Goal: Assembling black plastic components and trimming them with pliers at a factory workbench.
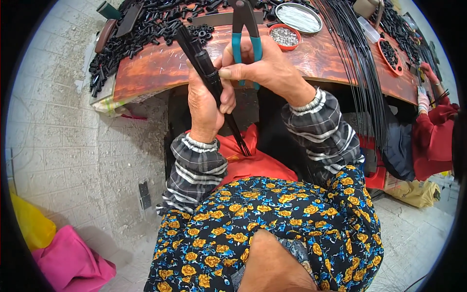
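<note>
My left hand (203, 107) is closed round a slim bundle of black rods (206, 65), which carries tubular black fittings near its upper end. The bundle tilts, its thin lower tips pointing down towards a red cloth (262, 155) over my lap. In my right hand (277, 70) is a pair of pliers (256, 47) with teal handles, its dark jaws pointing up over the table. My right thumb presses on a black ring around the bundle. The other right fingers curl about the handles and are partly hidden.
Black tubular parts (141, 36) lie heaped on the reddish wooden table (146, 65). Beyond the pliers are a red bowl (284, 37) of small metal pieces and a round tray (299, 18) of white sticks. Long black rods (357, 63) overhang the table's edge. A co-worker's red sleeve (435, 141) shows at right.
</note>
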`<state>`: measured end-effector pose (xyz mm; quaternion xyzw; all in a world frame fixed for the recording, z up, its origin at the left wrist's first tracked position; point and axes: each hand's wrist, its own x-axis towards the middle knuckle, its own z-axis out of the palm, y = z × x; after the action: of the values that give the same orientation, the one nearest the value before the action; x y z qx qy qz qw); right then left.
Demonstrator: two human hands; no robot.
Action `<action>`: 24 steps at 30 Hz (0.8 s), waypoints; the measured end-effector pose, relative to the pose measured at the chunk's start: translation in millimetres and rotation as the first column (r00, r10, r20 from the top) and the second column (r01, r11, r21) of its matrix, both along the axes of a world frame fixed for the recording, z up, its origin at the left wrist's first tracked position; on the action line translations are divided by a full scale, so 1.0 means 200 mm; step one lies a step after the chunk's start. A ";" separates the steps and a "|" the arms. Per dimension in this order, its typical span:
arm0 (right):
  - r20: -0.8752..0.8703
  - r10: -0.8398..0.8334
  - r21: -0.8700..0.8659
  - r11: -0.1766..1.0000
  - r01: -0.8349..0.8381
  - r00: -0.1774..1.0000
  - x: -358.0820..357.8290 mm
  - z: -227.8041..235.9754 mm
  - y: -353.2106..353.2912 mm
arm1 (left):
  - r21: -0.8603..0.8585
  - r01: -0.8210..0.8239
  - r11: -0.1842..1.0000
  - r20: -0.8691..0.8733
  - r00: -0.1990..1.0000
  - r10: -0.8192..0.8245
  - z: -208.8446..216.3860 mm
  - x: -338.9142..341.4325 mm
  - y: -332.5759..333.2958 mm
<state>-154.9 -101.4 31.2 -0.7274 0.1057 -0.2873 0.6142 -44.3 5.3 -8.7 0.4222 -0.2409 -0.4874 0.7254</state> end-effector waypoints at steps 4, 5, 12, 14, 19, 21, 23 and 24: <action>-0.300 -0.226 -0.310 0.942 0.129 0.927 -0.09 -0.04 -0.03 | -0.041 0.064 0.997 0.022 0.998 -0.063 0.01 0.04 0.00; -0.202 -0.237 -0.395 0.908 0.143 0.950 -0.11 -0.08 -0.04 | -0.060 0.092 0.994 0.015 0.996 -0.091 0.00 0.06 0.01; -0.258 -0.481 -0.855 0.518 0.034 0.838 -0.27 -0.08 0.02 | -0.071 0.103 0.992 -0.029 0.994 -0.105 -0.01 0.11 0.05; -0.338 -0.527 -0.890 0.449 -0.083 0.780 -0.21 -0.03 0.05 | -0.053 0.094 0.994 -0.014 0.995 -0.095 0.01 0.09 0.03; -0.284 -0.509 -0.896 0.443 -0.035 0.812 -0.21 -0.09 0.04 | -0.017 0.044 0.999 0.020 0.999 -0.043 0.02 0.08 0.05; -0.194 -0.544 -0.923 0.383 0.035 0.816 -0.20 -0.09 0.07 | 0.007 0.016 1.000 0.010 1.000 -0.016 0.02 0.08 0.05; -0.215 -0.566 -0.924 0.382 0.022 0.796 -0.18 -0.08 0.10 | 0.007 0.011 1.000 0.011 1.000 -0.011 0.02 0.09 0.06; -0.236 -0.588 -0.924 0.382 0.008 0.774 -0.18 -0.08 0.10 | 0.007 0.006 1.000 0.012 1.000 -0.006 0.02 0.09 0.06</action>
<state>-190.1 -80.4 15.9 -0.9503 0.2416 -0.1954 0.0175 -26.5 18.1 -4.6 0.4268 -0.2450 -0.4879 0.7209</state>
